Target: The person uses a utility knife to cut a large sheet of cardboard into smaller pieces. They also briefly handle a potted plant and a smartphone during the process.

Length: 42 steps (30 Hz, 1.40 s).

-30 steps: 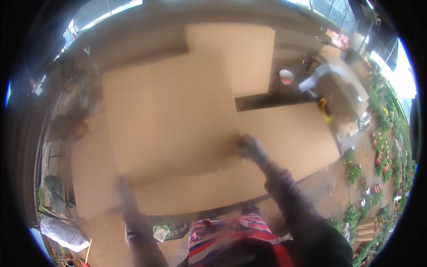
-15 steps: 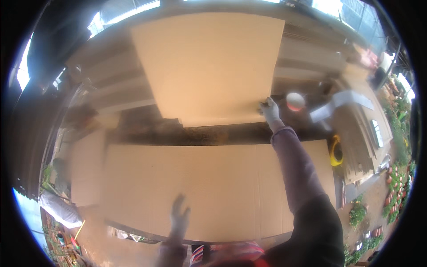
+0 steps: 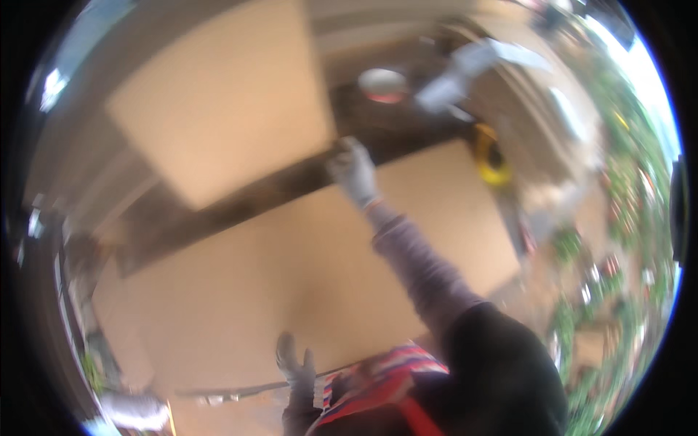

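Observation:
My right hand, in a pale glove, reaches forward to the near right corner of the far cardboard sheet. Its fingers are curled closed around a small dark thing, too blurred to name. A large near cardboard sheet lies flat in front of me, under my outstretched right forearm. At its front edge is my left hand, also gloved, with thumb and fingers apart and nothing in it. A dark gap separates the two sheets.
Beyond the right hand stands a white and red round container. White strips lie beside a cardboard stack at the right. A yellow and black round thing sits by the near sheet's right end. Plants line the right side.
The view has turned, so the sheets now slant and sit further left. My right hand stays at the far sheet's corner. My left hand is lower, by the near sheet's front edge.

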{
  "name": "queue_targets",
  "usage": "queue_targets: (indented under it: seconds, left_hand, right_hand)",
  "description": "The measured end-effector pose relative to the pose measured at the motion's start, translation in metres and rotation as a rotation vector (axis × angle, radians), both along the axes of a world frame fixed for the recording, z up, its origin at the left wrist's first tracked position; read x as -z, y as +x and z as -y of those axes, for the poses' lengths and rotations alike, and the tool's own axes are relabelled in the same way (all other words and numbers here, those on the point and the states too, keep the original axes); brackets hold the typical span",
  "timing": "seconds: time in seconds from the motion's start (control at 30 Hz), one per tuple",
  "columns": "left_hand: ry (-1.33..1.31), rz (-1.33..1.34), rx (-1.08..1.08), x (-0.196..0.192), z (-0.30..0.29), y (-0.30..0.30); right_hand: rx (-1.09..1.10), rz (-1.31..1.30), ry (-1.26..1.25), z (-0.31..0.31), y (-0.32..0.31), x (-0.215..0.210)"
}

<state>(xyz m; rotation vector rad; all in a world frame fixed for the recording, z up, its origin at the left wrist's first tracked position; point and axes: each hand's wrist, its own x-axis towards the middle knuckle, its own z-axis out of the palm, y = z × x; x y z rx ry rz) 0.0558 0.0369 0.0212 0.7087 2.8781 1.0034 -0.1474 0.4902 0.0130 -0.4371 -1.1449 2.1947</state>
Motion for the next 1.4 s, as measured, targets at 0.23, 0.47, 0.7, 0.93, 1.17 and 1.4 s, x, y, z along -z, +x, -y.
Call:
queue_targets:
  seconds: [0.23, 0.47, 0.7, 0.93, 1.17, 1.4]
  left_hand:
    - [0.036, -0.093, 0.413, -0.006, -0.091, -0.031]
    - [0.044, -0.078, 0.248, 0.000, -0.094, -0.052]
    - [0.065, -0.323, 0.344, 0.002, -0.126, -0.123]
    - [0.033, -0.312, 0.217, 0.018, -0.193, -0.147]
    - [-0.195, -0.226, 0.165, 0.049, -0.213, -0.147]
    - [-0.122, -0.195, 0.153, 0.045, -0.213, -0.143]
  right_hand:
    - [0.898, 1.393, 1.340, -0.116, 0.308, 0.001]
    - [0.366, 2.066, 1.120, -0.220, 0.463, 0.028]
    - [-0.113, 2.053, 1.800, -0.265, 0.525, 0.059]
    - [0.079, 0.689, -0.033, -0.081, 0.399, -0.029]
    - [-0.091, 0.442, -0.343, 0.111, 0.163, -0.041]
    - [-0.231, 0.663, 0.056, 0.100, 0.112, -0.035]
